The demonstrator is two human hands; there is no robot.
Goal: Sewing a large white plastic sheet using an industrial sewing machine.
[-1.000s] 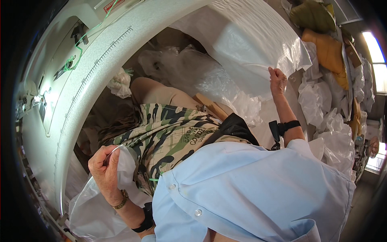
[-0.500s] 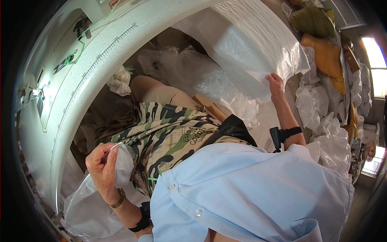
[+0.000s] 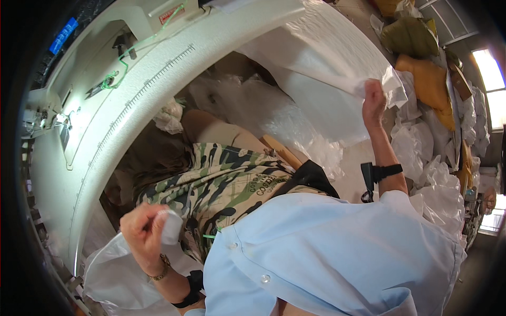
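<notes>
My right hand (image 3: 374,102), raised at the far right, is closed on the edge of a thin white translucent sheet (image 3: 332,63). That sheet drapes off the far end of a white sewing machine table (image 3: 132,113), with a fold running toward my fingers. Lower left, my left hand (image 3: 143,231) pinches the edge of another stretch of white sheet (image 3: 113,276), which hangs down beside my lap. Whether both stretches are one piece, I cannot tell. My left fingers are slightly blurred.
Snips (image 3: 97,89) and green thread (image 3: 124,58) lie on the table near the lit needle area (image 3: 64,119). Clear crumpled plastic (image 3: 253,105) sits below the table edge. White bags (image 3: 437,184) and a mustard-coloured bundle (image 3: 429,84) are piled at right.
My right hand has risen a little, pulling the sheet's edge up into a fold. My left hand sits slightly lower, still pinching its sheet. The whole view has shifted a little.
</notes>
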